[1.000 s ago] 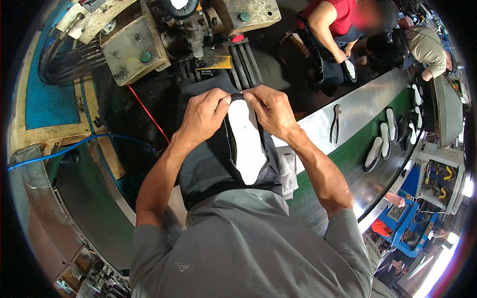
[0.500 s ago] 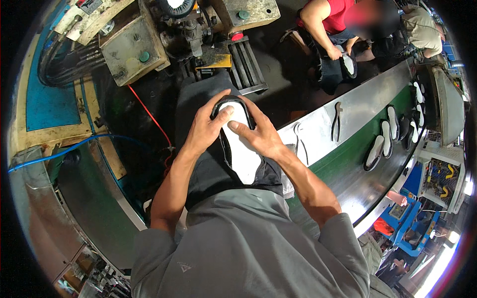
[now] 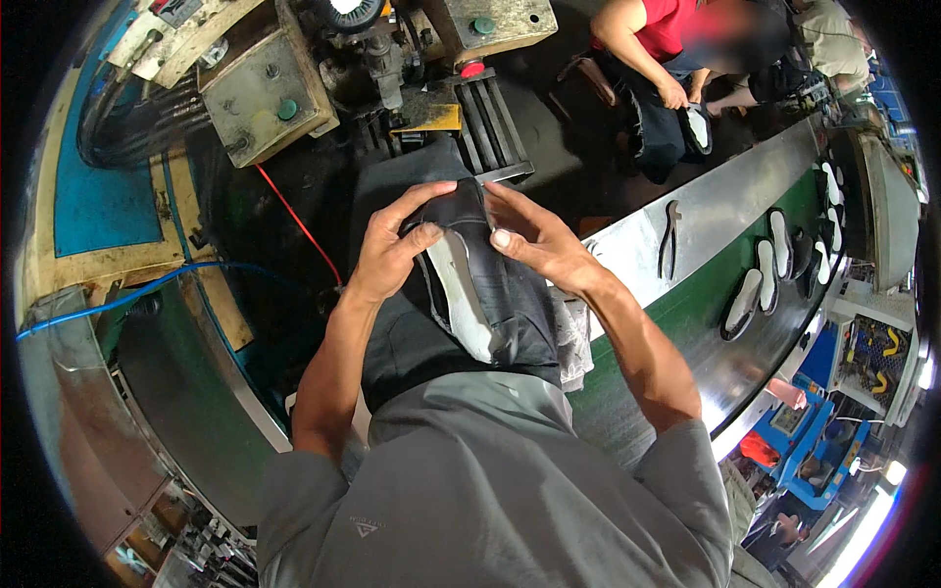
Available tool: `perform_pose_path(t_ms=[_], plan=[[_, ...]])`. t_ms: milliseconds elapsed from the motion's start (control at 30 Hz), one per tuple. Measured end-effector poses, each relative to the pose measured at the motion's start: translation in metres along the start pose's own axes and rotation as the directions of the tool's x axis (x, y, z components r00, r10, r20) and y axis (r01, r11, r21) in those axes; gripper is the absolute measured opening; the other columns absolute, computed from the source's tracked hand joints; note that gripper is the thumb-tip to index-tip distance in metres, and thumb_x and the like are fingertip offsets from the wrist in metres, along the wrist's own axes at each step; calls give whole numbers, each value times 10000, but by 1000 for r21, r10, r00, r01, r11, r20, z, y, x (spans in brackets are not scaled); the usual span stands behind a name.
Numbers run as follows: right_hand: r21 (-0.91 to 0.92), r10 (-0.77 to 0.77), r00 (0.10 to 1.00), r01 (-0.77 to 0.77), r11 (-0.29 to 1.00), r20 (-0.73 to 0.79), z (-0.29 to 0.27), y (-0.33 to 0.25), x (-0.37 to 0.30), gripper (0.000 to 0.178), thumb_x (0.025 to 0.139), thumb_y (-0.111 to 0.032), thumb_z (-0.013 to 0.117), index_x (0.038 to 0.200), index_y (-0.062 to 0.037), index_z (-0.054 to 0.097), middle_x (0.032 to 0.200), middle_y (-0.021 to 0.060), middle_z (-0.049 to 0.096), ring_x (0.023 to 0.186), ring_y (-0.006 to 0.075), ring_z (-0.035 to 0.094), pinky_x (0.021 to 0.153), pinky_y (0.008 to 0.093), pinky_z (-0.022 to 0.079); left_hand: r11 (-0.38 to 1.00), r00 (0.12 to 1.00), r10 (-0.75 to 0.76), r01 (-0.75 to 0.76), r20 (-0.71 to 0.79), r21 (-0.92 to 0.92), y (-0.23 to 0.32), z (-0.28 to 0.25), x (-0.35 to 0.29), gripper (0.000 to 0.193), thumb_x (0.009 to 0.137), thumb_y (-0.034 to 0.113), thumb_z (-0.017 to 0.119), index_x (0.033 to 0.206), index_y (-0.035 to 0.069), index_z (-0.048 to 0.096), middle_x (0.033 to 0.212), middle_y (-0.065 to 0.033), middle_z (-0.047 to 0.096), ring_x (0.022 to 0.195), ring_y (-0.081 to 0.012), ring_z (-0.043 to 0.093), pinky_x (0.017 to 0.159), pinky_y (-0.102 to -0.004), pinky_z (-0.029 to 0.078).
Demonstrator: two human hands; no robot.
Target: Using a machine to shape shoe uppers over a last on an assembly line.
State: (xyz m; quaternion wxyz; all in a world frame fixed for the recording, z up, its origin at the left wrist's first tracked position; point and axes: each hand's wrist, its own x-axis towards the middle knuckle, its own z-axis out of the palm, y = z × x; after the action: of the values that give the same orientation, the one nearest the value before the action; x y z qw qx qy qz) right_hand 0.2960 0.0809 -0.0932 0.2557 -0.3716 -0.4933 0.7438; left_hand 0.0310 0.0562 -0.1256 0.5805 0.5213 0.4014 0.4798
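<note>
A black shoe upper (image 3: pixel 469 211) with a white insole-shaped bottom (image 3: pixel 453 294) lies bottom up over my lap, toe end away from me. It is tilted, so much of its black right side shows. My left hand (image 3: pixel 392 240) grips the toe end from the left, its thumb at the edge of the white bottom and its fingers over the toe. My right hand (image 3: pixel 544 245) is curled at the right side of the toe, fingertips against the black upper and thumb close to its edge. Some of the fingers are hidden.
To the right runs a green conveyor belt (image 3: pixel 637 367) with several white-bottomed shoes (image 3: pixel 745 304). Pincers (image 3: pixel 669 240) lie on its metal edge (image 3: pixel 720 201). A machine (image 3: pixel 387 73) with a control box (image 3: pixel 265 93) stands ahead. A co-worker (image 3: pixel 652 39) handles another shoe (image 3: pixel 698 129).
The shoe has tilted, so less of its white bottom and more of its right side shows. My right thumb has left the white bottom and moved right; my left thumb has shifted to its edge.
</note>
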Motion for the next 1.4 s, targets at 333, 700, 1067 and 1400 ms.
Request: perform_pose_path(t_ms=[333,700,1067,1400], plan=[[-483,3,999,22,876,50,13,-12,25,1052,955,-329,885,1745,-42,253,1599,247,532,1465,297,549,1220,409,437,1000,1000,-9,9,8,-26,-12,4,1,485,1000,161,753,1451,-4,682,1359,-111,691,1252,-201,651,1123,-345,486],[75,104,991,-97,992,-83,1,27,17,922,957,-223,870,1720,-141,359,1478,132,608,1348,234,590,1166,390,481,624,933,-361,245,4,-742,-32,29,-20,540,1104,73,614,1617,-30,483,1555,-129,585,1438,-225,552,1241,-364,399],[-165,160,987,-162,973,-27,7,22,19,1149,930,-208,861,1771,-99,85,1590,311,488,1464,384,538,1246,475,436,855,907,-370,247,-201,-457,-48,59,-18,511,1064,180,726,1523,53,538,1403,-96,595,1318,-192,565,1155,-366,463],[-427,-17,905,-184,885,-426,38,52,-81,684,1095,-275,665,1608,109,425,1594,310,542,1457,421,568,1218,425,439,885,885,-466,466,4,5,-29,58,-88,909,1029,130,763,1730,-42,210,1754,-278,332,1614,-338,360,1297,-386,356]])
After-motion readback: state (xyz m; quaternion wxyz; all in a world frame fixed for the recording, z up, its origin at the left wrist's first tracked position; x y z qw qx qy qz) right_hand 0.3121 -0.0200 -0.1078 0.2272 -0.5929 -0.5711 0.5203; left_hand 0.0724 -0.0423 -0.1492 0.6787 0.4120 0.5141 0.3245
